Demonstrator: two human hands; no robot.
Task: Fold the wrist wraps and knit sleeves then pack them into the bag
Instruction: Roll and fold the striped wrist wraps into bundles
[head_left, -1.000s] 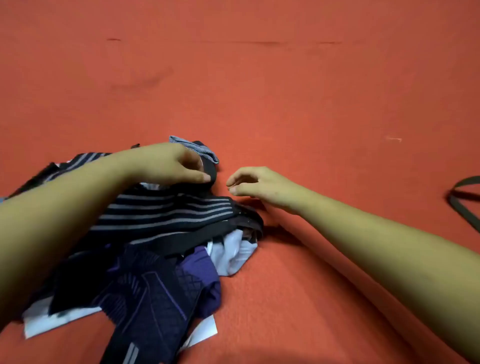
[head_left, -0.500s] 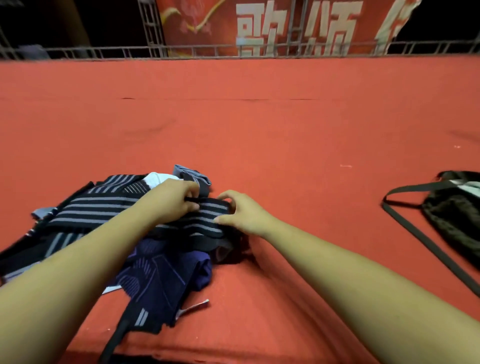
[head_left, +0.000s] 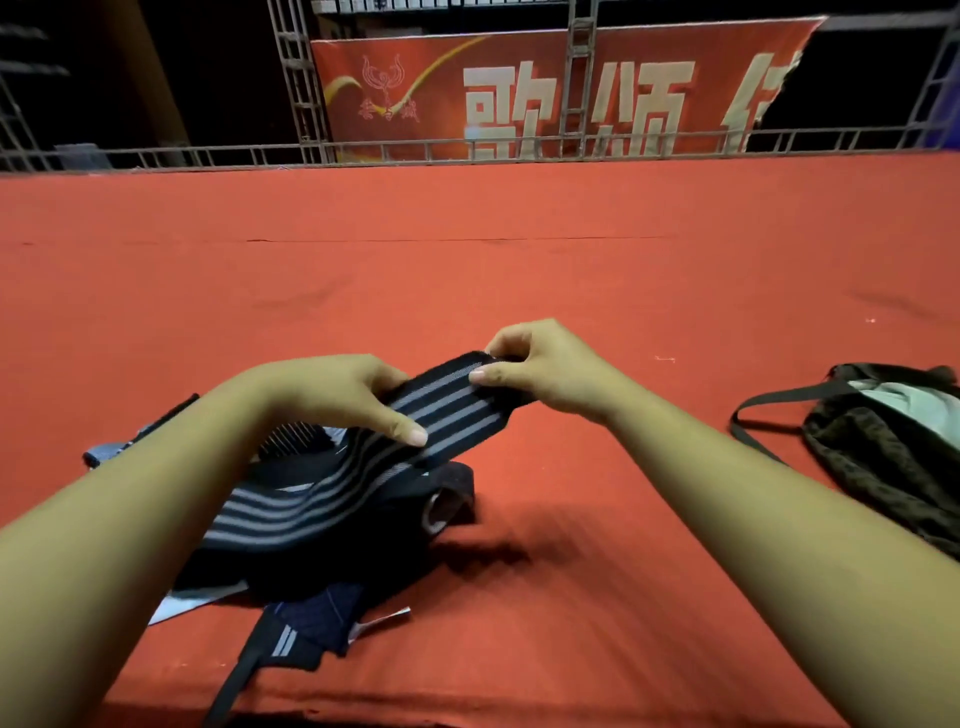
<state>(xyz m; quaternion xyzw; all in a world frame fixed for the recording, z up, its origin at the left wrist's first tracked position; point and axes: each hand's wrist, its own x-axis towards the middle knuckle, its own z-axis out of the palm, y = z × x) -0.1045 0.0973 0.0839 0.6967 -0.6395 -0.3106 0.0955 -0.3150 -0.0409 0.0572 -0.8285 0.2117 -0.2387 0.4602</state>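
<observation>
A: What has hold of the wrap?

B: Both hands. The right hand (head_left: 545, 371) pinches the far end of the striped wrist wrap (head_left: 447, 410), thumb on top and fingers curled round its edge. The left hand (head_left: 332, 395) clamps it a little further down the band, thumb pressed flat on the grey stripes. Its fingers underneath are hidden.

A: And the wrap itself?

B: The held stretch is lifted off the floor, fairly taut between the two hands. The rest droops in a curve onto the pile of dark garments (head_left: 332, 561) below the left forearm.

A: How would you expect it to handle?

B: Light and limp, I judge, with some stretch, since it sags wherever nothing supports it. The woven face looks grippy rather than slick, and nothing about it seems fragile. Lifted by one end alone, the tail would likely drag other pieces along.

A: So where to take it?

B: At the end, across the full width, so the folds start square. The bag (head_left: 893, 457) lies on the red carpet (head_left: 519, 270) well off to the right and appears open, its strap (head_left: 758, 410) looped toward the hands.
</observation>
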